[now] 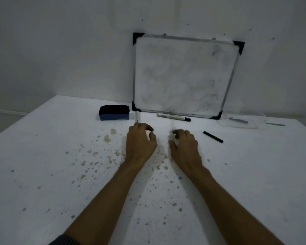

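Note:
A smudged whiteboard with black corners leans against the wall at the back of the white table. In front of it lie a white marker, pointing towards me, and a second white marker with a black cap. A loose black cap or stick lies to the right. My left hand hovers with loosely curled fingers, its fingertips at the near end of the first marker. My right hand is beside it, fingers bent down towards the table, holding nothing.
A blue eraser with a black pad sits left of the board. A clear plastic sleeve holding a bluish strip lies at the right, with another grey strip beyond. Brown stains speckle the table.

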`<action>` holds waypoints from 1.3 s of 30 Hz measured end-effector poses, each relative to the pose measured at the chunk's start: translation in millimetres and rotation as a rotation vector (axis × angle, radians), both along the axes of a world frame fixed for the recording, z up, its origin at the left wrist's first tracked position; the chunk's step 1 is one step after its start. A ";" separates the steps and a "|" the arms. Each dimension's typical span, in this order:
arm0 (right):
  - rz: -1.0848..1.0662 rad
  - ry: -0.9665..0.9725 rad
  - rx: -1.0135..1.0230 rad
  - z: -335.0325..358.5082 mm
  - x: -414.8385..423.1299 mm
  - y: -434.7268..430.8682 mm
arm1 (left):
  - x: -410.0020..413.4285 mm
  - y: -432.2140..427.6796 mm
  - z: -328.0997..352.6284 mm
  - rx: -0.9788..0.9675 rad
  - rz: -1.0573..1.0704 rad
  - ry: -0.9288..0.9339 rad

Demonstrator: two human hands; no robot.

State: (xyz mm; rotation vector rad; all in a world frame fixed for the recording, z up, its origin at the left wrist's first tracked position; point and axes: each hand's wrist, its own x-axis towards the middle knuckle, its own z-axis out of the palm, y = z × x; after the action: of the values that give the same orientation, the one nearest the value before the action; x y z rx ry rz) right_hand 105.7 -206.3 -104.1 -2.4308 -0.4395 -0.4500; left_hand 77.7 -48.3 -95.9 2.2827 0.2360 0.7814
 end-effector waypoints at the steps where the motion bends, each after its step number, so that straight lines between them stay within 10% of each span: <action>1: 0.030 0.031 0.038 -1.5 -15.1 -3.9 | 0.5 2.5 0.4 -0.005 0.051 0.042; 13: 0.052 0.216 0.352 12.2 -27.3 -20.5 | 37.4 26.7 14.6 0.018 0.312 0.322; 20: 0.071 0.295 0.690 17.3 -19.2 -23.2 | -17.1 -0.1 18.2 -0.467 -0.033 0.193; 26: 0.146 0.419 0.966 27.0 -13.4 -37.0 | -40.3 -18.9 13.4 -0.484 -0.340 0.093; 39: 0.367 0.573 0.832 31.3 -21.9 -29.4 | -40.7 -22.9 8.8 -0.511 -0.439 0.065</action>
State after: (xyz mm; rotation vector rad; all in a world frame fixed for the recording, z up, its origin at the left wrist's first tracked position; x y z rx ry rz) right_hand 83.8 -235.7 -72.9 -1.5222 -0.3373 0.2071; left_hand 37.0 -71.2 -87.1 1.7814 -0.0398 0.3645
